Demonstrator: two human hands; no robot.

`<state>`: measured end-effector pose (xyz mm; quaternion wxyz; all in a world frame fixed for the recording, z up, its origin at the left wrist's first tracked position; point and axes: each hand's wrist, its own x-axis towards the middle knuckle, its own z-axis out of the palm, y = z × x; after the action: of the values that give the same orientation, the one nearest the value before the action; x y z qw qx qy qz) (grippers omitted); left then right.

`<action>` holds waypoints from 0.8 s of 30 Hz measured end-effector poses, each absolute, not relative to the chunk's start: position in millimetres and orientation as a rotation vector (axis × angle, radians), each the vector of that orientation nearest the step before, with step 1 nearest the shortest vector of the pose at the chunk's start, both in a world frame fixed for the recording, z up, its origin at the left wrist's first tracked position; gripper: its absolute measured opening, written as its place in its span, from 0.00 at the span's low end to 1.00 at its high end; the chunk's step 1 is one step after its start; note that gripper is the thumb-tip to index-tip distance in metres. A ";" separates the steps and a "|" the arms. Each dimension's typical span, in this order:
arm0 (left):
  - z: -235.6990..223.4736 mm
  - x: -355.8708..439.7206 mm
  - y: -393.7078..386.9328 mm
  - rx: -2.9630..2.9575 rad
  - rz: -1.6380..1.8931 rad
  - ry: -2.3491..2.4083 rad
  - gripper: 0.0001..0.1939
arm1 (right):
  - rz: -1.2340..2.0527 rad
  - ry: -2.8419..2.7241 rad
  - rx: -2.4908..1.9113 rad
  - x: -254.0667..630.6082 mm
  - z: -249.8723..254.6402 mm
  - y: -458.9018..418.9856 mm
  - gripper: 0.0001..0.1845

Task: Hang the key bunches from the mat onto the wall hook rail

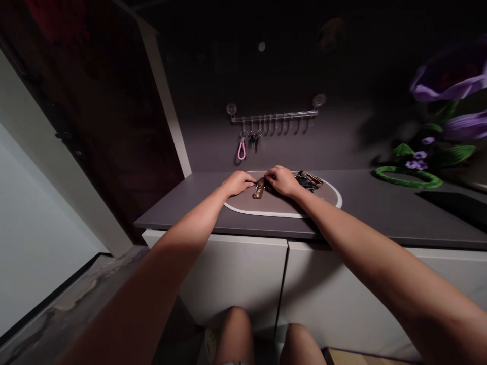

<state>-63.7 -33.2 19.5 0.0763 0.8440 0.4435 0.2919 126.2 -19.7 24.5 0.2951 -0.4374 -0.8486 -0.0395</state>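
Note:
Both of my hands are over a brown oval mat [281, 207] with a white rim on the grey counter. Between them lies a bunch of keys [259, 189] with a brownish tag-like piece hanging toward me. My left hand [238, 183] pinches the left side of the bunch with thumb and fingertips. From the other side, my right hand [282, 180] closes its curled fingers on the bunch's dark upper part; its fingertips are partly hidden. Just right of that hand sits a dark, tangled pile of small items [307, 180], too dim to name each one.
On the wall, a clear hook rail [276, 117] carries a pink loop keyring [242, 149] and some dark keys [254, 140] on its left hooks. At right stand purple flowers [466, 124], a green ring [409, 182] and a flat black object [456, 205]. White cabinet doors [236, 274] are below.

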 end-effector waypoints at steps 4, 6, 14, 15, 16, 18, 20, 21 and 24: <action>22.0 -62.3 -35.9 2.432 0.916 1.379 0.11 | -0.100 -2.262 -1.163 125.5 25.3 -21.3 0.12; 22.8 -60.9 -36.9 2.315 0.980 1.413 0.11 | -0.097 -2.262 -1.151 125.2 25.4 -21.7 0.12; 21.0 -55.2 -34.7 1.655 1.227 1.243 0.09 | -0.088 -2.263 -1.065 123.5 23.1 -19.6 0.11; 21.0 -54.7 -34.6 1.569 1.245 1.196 0.08 | -0.076 -2.256 -1.052 123.1 22.8 -19.5 0.10; 21.3 -54.2 -35.0 1.493 1.257 1.153 0.08 | -0.059 -2.244 -1.040 122.6 22.6 -19.5 0.10; 22.6 -53.5 -36.8 1.382 1.262 1.087 0.07 | -0.014 -2.221 -1.025 121.7 22.7 -19.9 0.10; 24.4 -53.1 -39.6 1.321 1.257 1.039 0.07 | 0.033 -2.200 -1.015 120.8 23.4 -20.8 0.10; 25.2 -52.9 -40.8 1.304 1.256 1.016 0.06 | 0.055 -2.187 -1.011 120.5 23.9 -21.4 0.10; 27.0 -52.9 -42.6 1.262 1.272 0.957 0.06 | 0.122 -2.131 -1.002 119.8 25.8 -23.7 0.10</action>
<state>-52.9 -42.6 27.0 0.5271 0.5281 0.4002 0.5320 119.8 -23.7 25.8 0.3818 -0.3927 -0.8353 0.0480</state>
